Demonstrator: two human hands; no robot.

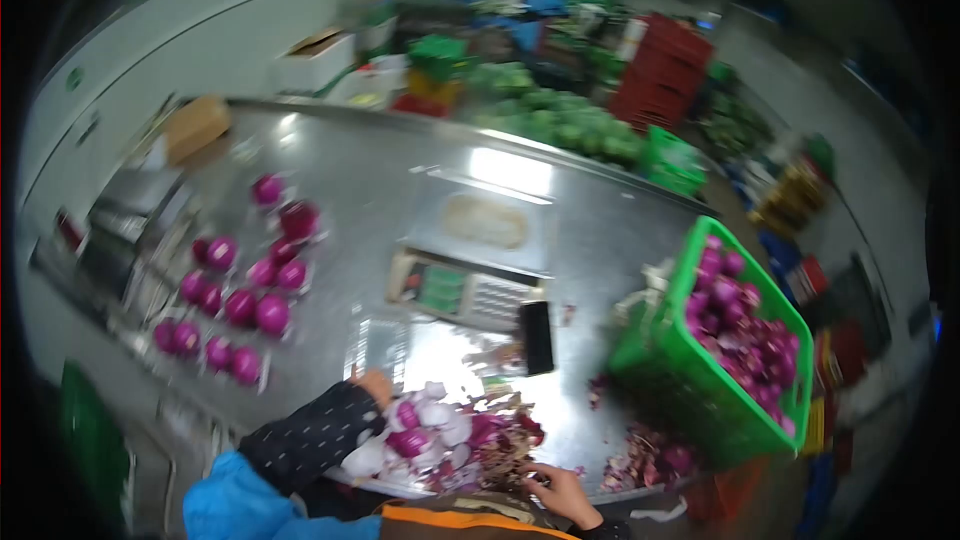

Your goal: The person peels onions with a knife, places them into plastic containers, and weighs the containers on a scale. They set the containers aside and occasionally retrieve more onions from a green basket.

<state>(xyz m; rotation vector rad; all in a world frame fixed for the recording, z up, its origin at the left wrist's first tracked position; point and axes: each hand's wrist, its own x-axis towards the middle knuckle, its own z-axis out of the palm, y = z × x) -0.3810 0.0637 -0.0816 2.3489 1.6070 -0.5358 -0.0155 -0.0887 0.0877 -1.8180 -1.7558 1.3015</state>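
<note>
My left hand (pixel 373 387), below a dark dotted sleeve, reaches to the near edge of a clear plastic tray (pixel 378 348). Its fingers are blurred, so I cannot make out whether they grip the tray. Beside that wrist is a pile of peeled purple onions (pixel 408 443) and pale white ones. My right hand (pixel 562 492) rests by the table's front edge, with thumb and fingers apart at a heap of dry onion skins (pixel 510 445). Nothing shows between those fingers.
On the steel table (pixel 350 170) stand a scale (pixel 470 295) and a black phone (pixel 537 337). Several packed onion trays (pixel 257 310) lie at left. A green crate (pixel 655 365) of onions stands at right, near loose skins (pixel 640 460). A cardboard box (pixel 196 128) sits far left.
</note>
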